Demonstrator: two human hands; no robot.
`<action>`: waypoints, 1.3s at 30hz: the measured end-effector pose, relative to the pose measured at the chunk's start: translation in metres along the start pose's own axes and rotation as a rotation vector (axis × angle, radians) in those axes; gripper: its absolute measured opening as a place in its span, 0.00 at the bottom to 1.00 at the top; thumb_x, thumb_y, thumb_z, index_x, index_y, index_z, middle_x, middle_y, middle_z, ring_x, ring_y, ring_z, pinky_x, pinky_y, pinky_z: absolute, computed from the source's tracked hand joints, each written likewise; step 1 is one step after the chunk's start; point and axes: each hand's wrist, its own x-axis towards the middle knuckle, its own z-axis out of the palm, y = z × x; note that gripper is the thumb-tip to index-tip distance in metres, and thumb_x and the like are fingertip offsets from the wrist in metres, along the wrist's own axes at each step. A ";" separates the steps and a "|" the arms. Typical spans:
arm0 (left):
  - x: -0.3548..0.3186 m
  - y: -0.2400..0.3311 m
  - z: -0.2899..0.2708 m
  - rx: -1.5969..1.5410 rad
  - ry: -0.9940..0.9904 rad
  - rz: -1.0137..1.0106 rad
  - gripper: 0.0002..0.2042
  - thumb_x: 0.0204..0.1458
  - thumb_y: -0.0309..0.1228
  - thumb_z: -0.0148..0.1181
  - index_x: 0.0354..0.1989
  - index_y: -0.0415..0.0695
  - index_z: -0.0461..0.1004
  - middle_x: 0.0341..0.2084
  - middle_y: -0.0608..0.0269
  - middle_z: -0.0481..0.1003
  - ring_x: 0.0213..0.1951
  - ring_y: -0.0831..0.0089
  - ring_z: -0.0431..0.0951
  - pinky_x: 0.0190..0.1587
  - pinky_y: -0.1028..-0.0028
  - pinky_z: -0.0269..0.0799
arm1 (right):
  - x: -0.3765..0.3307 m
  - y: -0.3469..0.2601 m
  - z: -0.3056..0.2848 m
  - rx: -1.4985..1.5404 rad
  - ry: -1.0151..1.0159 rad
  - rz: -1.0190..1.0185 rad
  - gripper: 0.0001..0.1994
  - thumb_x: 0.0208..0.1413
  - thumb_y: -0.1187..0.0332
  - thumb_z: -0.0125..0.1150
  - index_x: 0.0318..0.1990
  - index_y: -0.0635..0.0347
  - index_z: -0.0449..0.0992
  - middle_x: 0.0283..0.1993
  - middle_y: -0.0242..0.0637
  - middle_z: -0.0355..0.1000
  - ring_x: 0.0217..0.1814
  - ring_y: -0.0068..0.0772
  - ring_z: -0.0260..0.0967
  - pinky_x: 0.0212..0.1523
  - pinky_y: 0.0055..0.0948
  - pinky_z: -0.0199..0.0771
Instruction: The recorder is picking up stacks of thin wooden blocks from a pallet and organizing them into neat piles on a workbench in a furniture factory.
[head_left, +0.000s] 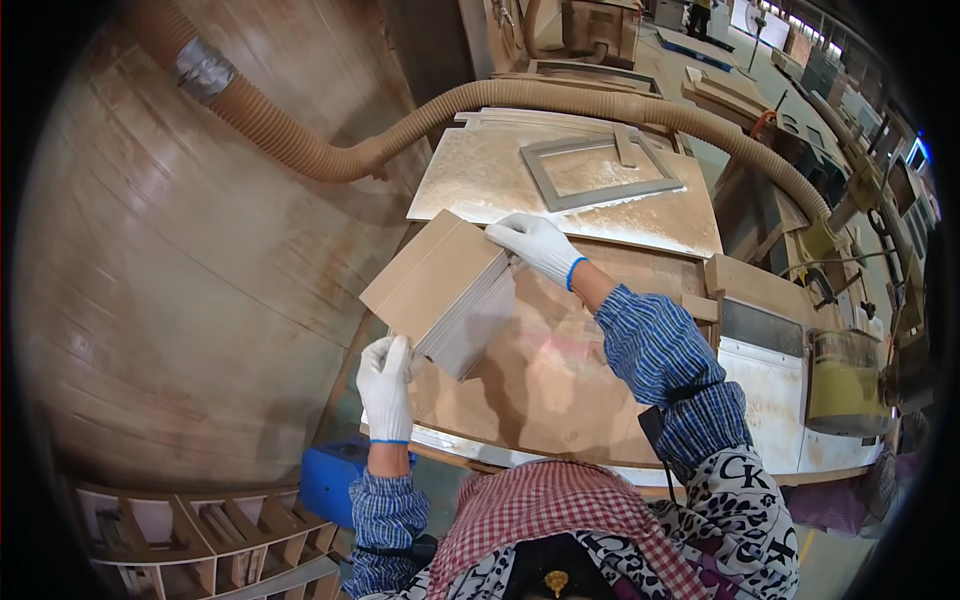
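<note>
A stack of thin rectangular boards (470, 325) stands on the worktable, its pale edges facing right. A tan wooden panel (428, 272) with a fine line along one side lies on top, and I cannot tell whether it is lifted off the stack. My left hand (386, 388), in a white knitted glove, is closed at the panel's near corner. At the far right corner, my gloved right hand (538, 246) pinches the panel's edge, thumb and fingers together. Both gloves have blue cuffs.
Behind the stack, a grey rectangular frame (560, 195) lies on a dusty board (470, 180). A ribbed tan hose (480, 97) arches across the back. A yellowish machine part (845, 385) stands right; a blue container (330, 483) and wooden shelving (190, 535) are lower left.
</note>
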 end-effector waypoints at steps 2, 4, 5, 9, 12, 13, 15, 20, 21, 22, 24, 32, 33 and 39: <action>-0.004 -0.006 -0.006 0.078 0.062 0.103 0.16 0.55 0.31 0.60 0.48 0.33 0.68 0.33 0.61 0.73 0.29 0.81 0.72 0.33 0.80 0.72 | -0.014 -0.018 0.001 0.075 -0.077 0.000 0.25 0.53 0.51 0.61 0.51 0.63 0.74 0.42 0.43 0.74 0.42 0.34 0.73 0.42 0.31 0.74; -0.014 0.004 0.007 0.098 0.090 0.133 0.17 0.55 0.31 0.60 0.49 0.33 0.68 0.36 0.60 0.73 0.32 0.80 0.72 0.34 0.80 0.72 | -0.026 -0.033 -0.007 -0.563 0.063 -0.277 0.27 0.47 0.57 0.65 0.56 0.55 0.71 0.54 0.51 0.69 0.54 0.47 0.68 0.52 0.39 0.70; -0.017 0.009 0.012 0.123 0.120 0.165 0.18 0.55 0.31 0.60 0.50 0.33 0.67 0.38 0.59 0.73 0.34 0.79 0.73 0.35 0.80 0.72 | -0.023 -0.035 -0.011 -0.563 0.058 -0.272 0.27 0.47 0.57 0.65 0.56 0.55 0.71 0.54 0.51 0.69 0.54 0.47 0.68 0.52 0.39 0.70; -0.015 0.013 0.008 0.206 0.178 0.209 0.19 0.56 0.30 0.59 0.52 0.34 0.67 0.43 0.57 0.72 0.39 0.76 0.73 0.38 0.78 0.73 | -0.006 -0.032 -0.006 -0.756 -0.042 -0.878 0.30 0.38 0.60 0.69 0.53 0.52 0.71 0.59 0.44 0.64 0.62 0.50 0.59 0.61 0.42 0.61; -0.012 0.011 0.001 0.204 0.186 0.214 0.19 0.56 0.30 0.59 0.53 0.34 0.67 0.44 0.57 0.72 0.41 0.75 0.73 0.40 0.77 0.73 | 0.005 -0.033 -0.005 -0.868 -0.153 -0.926 0.27 0.39 0.62 0.68 0.51 0.51 0.71 0.57 0.41 0.65 0.60 0.49 0.60 0.60 0.43 0.61; -0.010 0.008 -0.004 0.191 0.192 0.224 0.19 0.56 0.30 0.58 0.53 0.34 0.67 0.44 0.57 0.72 0.41 0.74 0.74 0.40 0.76 0.73 | 0.008 -0.036 -0.009 -0.793 -0.204 -0.894 0.26 0.40 0.63 0.68 0.51 0.52 0.71 0.57 0.40 0.65 0.60 0.48 0.61 0.60 0.42 0.62; -0.010 0.006 -0.012 0.179 0.196 0.233 0.18 0.57 0.30 0.58 0.53 0.34 0.67 0.45 0.57 0.72 0.41 0.74 0.74 0.41 0.76 0.74 | 0.008 -0.036 -0.017 -0.718 -0.253 -0.860 0.26 0.40 0.64 0.67 0.51 0.52 0.70 0.56 0.40 0.66 0.60 0.48 0.61 0.59 0.42 0.62; -0.015 0.001 -0.033 0.155 0.253 0.194 0.17 0.59 0.32 0.56 0.52 0.34 0.67 0.43 0.57 0.71 0.41 0.71 0.75 0.41 0.74 0.74 | -0.025 -0.009 -0.050 -0.245 0.132 -0.336 0.27 0.47 0.59 0.65 0.56 0.56 0.67 0.53 0.48 0.70 0.56 0.48 0.67 0.57 0.38 0.66; -0.017 -0.003 -0.037 0.153 0.263 0.194 0.17 0.59 0.32 0.56 0.52 0.34 0.67 0.43 0.57 0.71 0.41 0.71 0.75 0.41 0.74 0.74 | -0.034 0.007 -0.051 -0.256 0.266 -0.215 0.28 0.47 0.58 0.65 0.55 0.57 0.67 0.51 0.48 0.71 0.55 0.48 0.68 0.56 0.38 0.67; -0.017 -0.007 -0.038 0.120 0.251 0.168 0.17 0.59 0.32 0.56 0.52 0.34 0.68 0.42 0.58 0.71 0.40 0.73 0.75 0.40 0.76 0.74 | -0.044 0.026 -0.055 -0.275 0.410 -0.089 0.28 0.47 0.56 0.65 0.55 0.57 0.67 0.49 0.49 0.72 0.53 0.47 0.69 0.55 0.38 0.68; -0.013 -0.017 -0.037 0.078 0.234 0.142 0.17 0.59 0.33 0.56 0.51 0.34 0.68 0.41 0.60 0.71 0.40 0.75 0.74 0.38 0.78 0.73 | -0.065 0.079 -0.054 -0.367 0.551 0.145 0.29 0.46 0.55 0.66 0.54 0.58 0.67 0.48 0.49 0.73 0.54 0.46 0.70 0.53 0.39 0.69; 0.014 -0.044 -0.019 -0.225 0.212 -0.091 0.30 0.60 0.54 0.47 0.61 0.42 0.63 0.54 0.59 0.65 0.58 0.66 0.64 0.59 0.62 0.59 | -0.063 0.161 -0.039 -0.866 0.309 0.043 0.31 0.52 0.54 0.61 0.59 0.63 0.64 0.65 0.51 0.60 0.69 0.51 0.53 0.68 0.41 0.50; 0.021 -0.042 -0.013 -0.225 0.212 -0.093 0.30 0.60 0.54 0.47 0.61 0.42 0.63 0.54 0.59 0.65 0.58 0.66 0.64 0.59 0.62 0.59 | -0.048 0.156 -0.041 -0.599 0.386 -0.170 0.31 0.54 0.53 0.59 0.60 0.63 0.63 0.65 0.51 0.59 0.69 0.51 0.53 0.69 0.39 0.49; 0.038 -0.013 0.019 -0.433 0.075 -0.157 0.40 0.56 0.65 0.42 0.65 0.43 0.58 0.62 0.58 0.62 0.60 0.63 0.65 0.60 0.66 0.59 | 0.023 0.034 0.016 0.293 -0.092 0.062 0.36 0.63 0.40 0.37 0.64 0.65 0.61 0.67 0.47 0.58 0.70 0.41 0.52 0.68 0.33 0.51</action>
